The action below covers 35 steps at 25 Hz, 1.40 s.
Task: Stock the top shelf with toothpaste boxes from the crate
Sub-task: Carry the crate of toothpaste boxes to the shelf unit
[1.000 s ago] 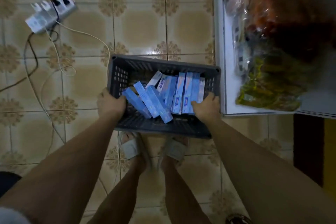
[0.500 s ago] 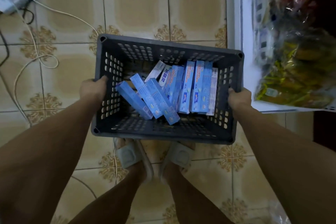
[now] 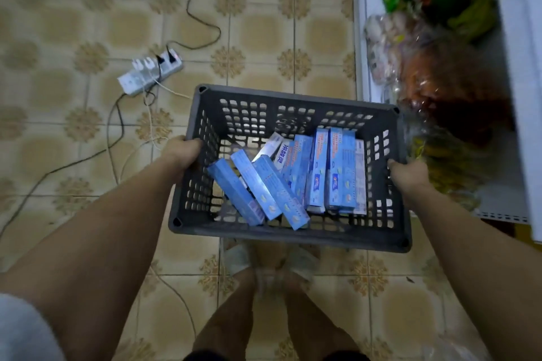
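A dark grey slatted crate hangs in the air above the tiled floor, in front of my legs. Inside lie several blue toothpaste boxes, some leaning, some side by side. My left hand grips the crate's left rim. My right hand grips the right rim. A white shelf unit stands at the right, its low shelves packed with bagged goods. The top shelf is out of view.
A white power strip with plugs lies on the floor at the left, with black and white cables trailing toward me. Bagged snacks fill the shelf beside the crate's right edge. My sandalled feet stand under the crate.
The crate has come up from the floor, held in both hands and closer to the camera. The view has swung, so the power strip is back in sight at the left.
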Each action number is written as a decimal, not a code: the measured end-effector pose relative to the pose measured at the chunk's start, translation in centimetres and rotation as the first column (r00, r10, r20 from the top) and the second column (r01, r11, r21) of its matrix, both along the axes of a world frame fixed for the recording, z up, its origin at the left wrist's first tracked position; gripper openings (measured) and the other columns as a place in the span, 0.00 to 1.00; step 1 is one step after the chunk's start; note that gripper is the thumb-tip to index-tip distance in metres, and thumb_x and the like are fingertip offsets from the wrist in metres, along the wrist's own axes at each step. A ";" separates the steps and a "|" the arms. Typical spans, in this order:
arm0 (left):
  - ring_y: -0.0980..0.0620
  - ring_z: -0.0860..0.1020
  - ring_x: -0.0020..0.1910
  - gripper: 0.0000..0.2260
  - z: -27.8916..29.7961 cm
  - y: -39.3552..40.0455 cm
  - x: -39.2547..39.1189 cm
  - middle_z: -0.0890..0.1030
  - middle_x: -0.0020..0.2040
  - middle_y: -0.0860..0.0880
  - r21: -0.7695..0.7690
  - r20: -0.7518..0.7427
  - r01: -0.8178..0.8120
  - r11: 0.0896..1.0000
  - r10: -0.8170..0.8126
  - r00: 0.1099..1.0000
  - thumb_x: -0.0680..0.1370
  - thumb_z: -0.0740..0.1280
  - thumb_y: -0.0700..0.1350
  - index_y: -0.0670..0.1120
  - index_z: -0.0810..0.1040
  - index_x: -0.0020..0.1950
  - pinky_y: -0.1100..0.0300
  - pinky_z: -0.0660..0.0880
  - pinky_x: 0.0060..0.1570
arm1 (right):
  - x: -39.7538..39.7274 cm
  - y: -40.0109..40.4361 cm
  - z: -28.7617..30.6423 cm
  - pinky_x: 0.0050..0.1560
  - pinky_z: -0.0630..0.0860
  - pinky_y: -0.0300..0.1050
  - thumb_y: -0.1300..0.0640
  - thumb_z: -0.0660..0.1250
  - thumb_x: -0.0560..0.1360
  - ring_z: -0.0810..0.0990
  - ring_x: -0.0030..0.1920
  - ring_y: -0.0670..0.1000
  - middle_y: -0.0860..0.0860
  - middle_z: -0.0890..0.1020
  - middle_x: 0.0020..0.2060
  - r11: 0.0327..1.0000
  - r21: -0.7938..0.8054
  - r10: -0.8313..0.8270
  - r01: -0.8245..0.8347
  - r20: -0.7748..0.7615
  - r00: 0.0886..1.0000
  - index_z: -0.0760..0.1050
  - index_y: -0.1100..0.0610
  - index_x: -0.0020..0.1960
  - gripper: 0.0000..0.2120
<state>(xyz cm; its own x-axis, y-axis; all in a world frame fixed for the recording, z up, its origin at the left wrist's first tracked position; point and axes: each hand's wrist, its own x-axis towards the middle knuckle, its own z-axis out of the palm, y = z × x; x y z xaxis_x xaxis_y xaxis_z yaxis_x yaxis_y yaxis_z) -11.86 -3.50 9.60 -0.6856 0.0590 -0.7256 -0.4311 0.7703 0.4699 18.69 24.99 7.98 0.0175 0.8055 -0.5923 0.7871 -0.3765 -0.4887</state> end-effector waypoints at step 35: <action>0.50 0.65 0.24 0.17 54.8 20.2 -32.9 0.69 0.29 0.45 0.417 -0.345 -0.047 0.908 0.206 0.916 0.77 0.65 0.55 0.43 0.71 0.37 0.63 0.61 0.26 | -36.4 25.1 57.7 0.27 0.71 0.43 0.65 0.57 0.75 0.74 0.27 0.56 0.65 0.79 0.34 0.967 0.255 0.141 -0.018 -0.472 0.870 0.71 0.70 0.63 0.18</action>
<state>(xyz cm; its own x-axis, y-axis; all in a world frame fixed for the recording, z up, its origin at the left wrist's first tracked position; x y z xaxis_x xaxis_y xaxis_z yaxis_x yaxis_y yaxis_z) -44.78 16.66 64.44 -0.9202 0.1778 -0.3487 -0.2432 0.4383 0.8653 -17.66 50.05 65.69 -0.2907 0.9076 -0.3030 0.4512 -0.1492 -0.8799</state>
